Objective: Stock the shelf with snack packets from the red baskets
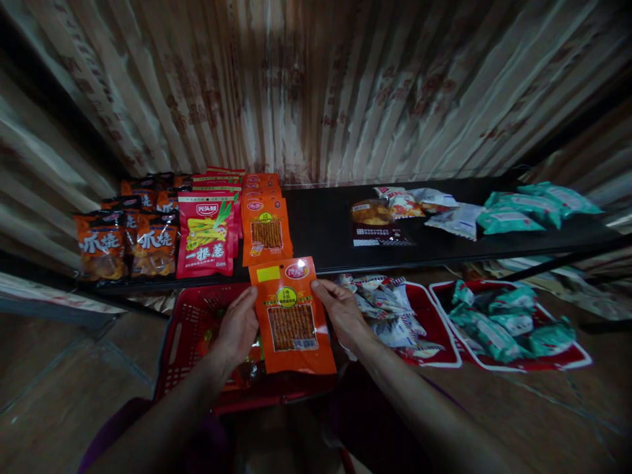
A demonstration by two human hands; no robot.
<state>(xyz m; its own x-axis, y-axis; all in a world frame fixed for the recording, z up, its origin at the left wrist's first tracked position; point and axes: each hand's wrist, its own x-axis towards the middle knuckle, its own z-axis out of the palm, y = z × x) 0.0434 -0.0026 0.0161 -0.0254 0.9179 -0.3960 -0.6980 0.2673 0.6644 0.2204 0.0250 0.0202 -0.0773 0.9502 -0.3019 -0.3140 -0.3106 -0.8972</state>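
A: What are the hands doing?

B: Both grip one orange packet: the left hand pinches its left edge, the right hand its upper right edge, thumb on the front.

A: And where is that packet?

B: In front of the black shelf, above a red basket with more packets inside.

A: Can you read its label?

B: There's a red oval logo, a yellow rectangle and a round yellow badge with Chinese characters, too small for me to make out. A window shows brown sticks, with a barcode at its lower corner.

A: What stands just behind it?

B: Matching orange packets in a row, with the same oval logo. Left of those, red packets; the front one reads 一根葱 in big white characters. Farther left, black-and-orange bags showing 爪 and 烧.

A: And to the right?

B: A dark packet with white print, white packets, then green packets. Their lettering is unclear.
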